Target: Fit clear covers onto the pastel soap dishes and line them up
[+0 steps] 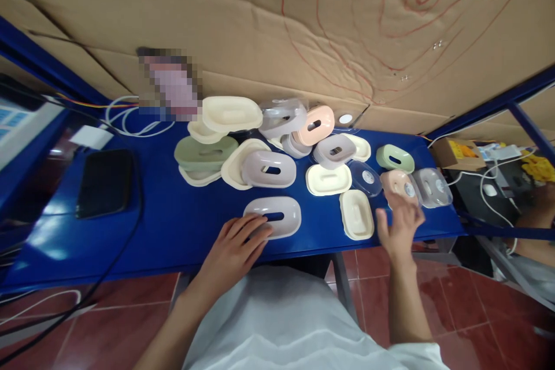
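My left hand (240, 243) lies with fingers stretched over the left part of a pale lilac oval cover (292, 215) with a slot in its middle. My right hand (402, 225) is open over the near edge of a peach box (392, 182) with a round sticker; whether the fingers touch it is hard to tell. Left of that hand lies a cream oval tray (356, 214). Beyond my left hand a second lilac slotted cover (277, 169) leans on a cream piece (238, 165).
Along the back of the blue table (173, 231) are a green slotted cover (203, 153), a peach slotted cover (316, 126) and several cream trays. Clear lids (433, 188) lie at right. A black tablet-like device (104, 182) and cable are at left. Cardboard (260, 23) walls the back.
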### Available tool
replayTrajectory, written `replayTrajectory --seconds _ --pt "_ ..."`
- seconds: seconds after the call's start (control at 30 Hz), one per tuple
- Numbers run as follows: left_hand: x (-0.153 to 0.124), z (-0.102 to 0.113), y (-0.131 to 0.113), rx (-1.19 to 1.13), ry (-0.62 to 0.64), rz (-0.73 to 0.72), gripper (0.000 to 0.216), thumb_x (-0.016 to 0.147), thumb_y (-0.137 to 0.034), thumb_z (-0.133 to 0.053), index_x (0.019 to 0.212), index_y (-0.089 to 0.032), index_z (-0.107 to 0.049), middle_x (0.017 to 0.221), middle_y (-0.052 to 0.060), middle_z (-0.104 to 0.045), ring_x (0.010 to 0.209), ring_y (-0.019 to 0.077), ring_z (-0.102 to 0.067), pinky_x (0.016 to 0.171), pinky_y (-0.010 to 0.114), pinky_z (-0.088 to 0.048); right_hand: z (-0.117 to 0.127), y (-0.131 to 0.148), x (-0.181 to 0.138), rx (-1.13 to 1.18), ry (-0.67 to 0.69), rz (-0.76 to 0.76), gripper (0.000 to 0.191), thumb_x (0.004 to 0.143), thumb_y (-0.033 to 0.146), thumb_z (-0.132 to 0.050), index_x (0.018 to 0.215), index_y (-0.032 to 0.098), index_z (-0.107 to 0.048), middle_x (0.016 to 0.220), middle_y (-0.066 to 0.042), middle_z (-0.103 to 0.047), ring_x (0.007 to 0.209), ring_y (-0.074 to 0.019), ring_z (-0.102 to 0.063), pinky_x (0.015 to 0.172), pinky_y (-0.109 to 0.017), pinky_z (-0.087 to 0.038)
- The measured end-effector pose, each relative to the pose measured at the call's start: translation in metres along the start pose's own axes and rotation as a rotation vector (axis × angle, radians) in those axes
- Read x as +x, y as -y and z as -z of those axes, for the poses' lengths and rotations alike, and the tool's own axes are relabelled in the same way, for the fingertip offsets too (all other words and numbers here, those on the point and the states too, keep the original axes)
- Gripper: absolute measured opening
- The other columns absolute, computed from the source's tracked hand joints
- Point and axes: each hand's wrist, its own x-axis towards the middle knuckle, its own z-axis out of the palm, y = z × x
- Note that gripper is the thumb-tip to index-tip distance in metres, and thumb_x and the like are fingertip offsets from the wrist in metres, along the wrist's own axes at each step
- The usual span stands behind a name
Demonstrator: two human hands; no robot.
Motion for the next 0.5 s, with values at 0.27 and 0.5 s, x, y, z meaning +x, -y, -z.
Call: replayTrajectory --seconds 0.27,0.5 --pt "-0.025 0.016 0.0 -0.01 -0.156 0.069 0.037 0.101 -0.017 -0.069 0.137 -0.026 -0.066 0.128 0.007 -0.079 0.122 0.0258 -0.071 0.102 0.042 -0.054 0.023 0.104 -0.04 0.3 0.258 0.267 0.045 0.106 0.024 -0.058 0.15 0.031 -0.058 0.136 -0.008 -0.074 0.132 -0.0322 -0.065 0.115 -0.054 -0.04" --pt "-0.004 0.009 -0.006 -0.017 -0.209 0.002 0.035 0.102 -0.015 -0.068 0.136 -0.023 -0.065 0.131 0.008 -0.078 0.129 0.0265 -0.068 0.106 0.043 -0.052 0.002 0.147 -0.028 0.538 0.264 0.536 0.036 0.106 0.01 -0.053 0.134 0.028 -0.067 0.129 -0.006 -0.077 0.139 -0.0241 -0.064 0.125 -0.053 -0.039"
